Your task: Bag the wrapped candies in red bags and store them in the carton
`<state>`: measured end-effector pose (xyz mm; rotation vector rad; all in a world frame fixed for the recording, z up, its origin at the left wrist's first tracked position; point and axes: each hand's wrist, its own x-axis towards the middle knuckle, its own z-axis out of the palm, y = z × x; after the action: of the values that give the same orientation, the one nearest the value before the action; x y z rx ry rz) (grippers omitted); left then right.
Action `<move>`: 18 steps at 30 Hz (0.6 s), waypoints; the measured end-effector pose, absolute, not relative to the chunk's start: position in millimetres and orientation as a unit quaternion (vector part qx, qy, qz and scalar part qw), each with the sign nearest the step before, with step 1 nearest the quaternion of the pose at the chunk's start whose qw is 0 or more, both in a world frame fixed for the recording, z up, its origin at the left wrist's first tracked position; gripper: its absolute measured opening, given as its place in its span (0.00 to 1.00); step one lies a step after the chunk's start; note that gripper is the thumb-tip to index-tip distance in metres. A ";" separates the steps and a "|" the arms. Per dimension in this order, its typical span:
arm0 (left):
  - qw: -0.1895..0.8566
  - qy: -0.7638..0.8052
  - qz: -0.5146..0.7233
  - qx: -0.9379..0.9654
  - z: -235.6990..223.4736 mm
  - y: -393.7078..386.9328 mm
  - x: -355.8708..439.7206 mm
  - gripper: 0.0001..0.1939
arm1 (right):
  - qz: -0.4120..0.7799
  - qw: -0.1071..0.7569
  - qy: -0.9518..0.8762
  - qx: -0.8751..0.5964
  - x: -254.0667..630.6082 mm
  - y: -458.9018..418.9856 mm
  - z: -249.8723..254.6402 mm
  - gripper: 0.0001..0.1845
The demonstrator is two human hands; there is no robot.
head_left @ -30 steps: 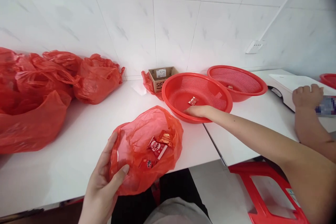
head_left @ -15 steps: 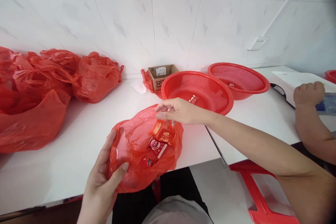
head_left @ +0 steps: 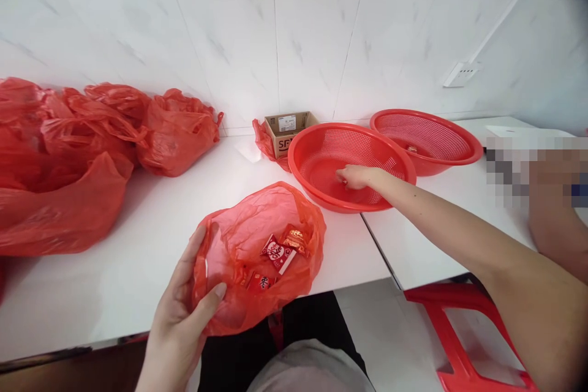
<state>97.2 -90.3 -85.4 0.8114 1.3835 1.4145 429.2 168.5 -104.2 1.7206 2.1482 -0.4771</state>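
Observation:
My left hand point(head_left: 181, 300) grips the near left rim of a thin red plastic bag point(head_left: 243, 220), thumb inside and fingers outside. The bag's mouth gapes upward over the table's front edge. Inside lie several wrapped candies: a gold-and-orange candy point(head_left: 295, 237), a dark red and white candy point(head_left: 278, 255) and a red candy point(head_left: 261, 282). My right hand point(head_left: 354, 177) reaches down into the nearer red plastic basket point(head_left: 316, 135), its fingers curled together at the bottom. Whatever they hold is hidden.
Several filled red plastic bags point(head_left: 179, 131) stand at the left by the wall. A small cardboard box point(head_left: 281, 144) sits behind the nearer basket. Another red basket point(head_left: 436, 128) holds a small candy. At right are a co-worker's arm point(head_left: 558, 214) and a red stool point(head_left: 452, 324) below.
My right hand has moved from above the bag to the right, into the basket. The orange wrapped candy it held has been let go in the bag. My left hand keeps its grip.

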 end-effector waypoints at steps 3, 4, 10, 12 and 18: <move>0.481 0.568 0.580 0.332 -85.5 -90.1 97.5 0.39 | -0.189 0.157 0.763 0.598 430.0 169.7 -99.3 0.11; 0.479 0.570 0.580 0.331 -85.6 -90.2 97.6 0.39 | -0.204 0.138 0.767 0.592 429.8 169.6 -94.5 0.10; 0.475 0.571 0.581 0.333 -87.6 -89.7 97.2 0.39 | -0.510 -0.198 0.711 0.441 418.6 152.3 -47.0 0.12; 0.475 0.569 0.582 0.335 -88.2 -89.2 97.6 0.39 | -0.551 -0.224 0.706 0.383 406.5 138.0 -32.8 0.14; 0.470 0.566 0.583 0.344 -88.9 -88.9 99.4 0.39 | -0.553 -0.208 0.755 0.284 355.9 84.5 -16.8 0.16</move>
<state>99.4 -88.9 -88.9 0.8423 1.3868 1.4295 355.9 84.5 -16.8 1.0342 2.7488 -2.0134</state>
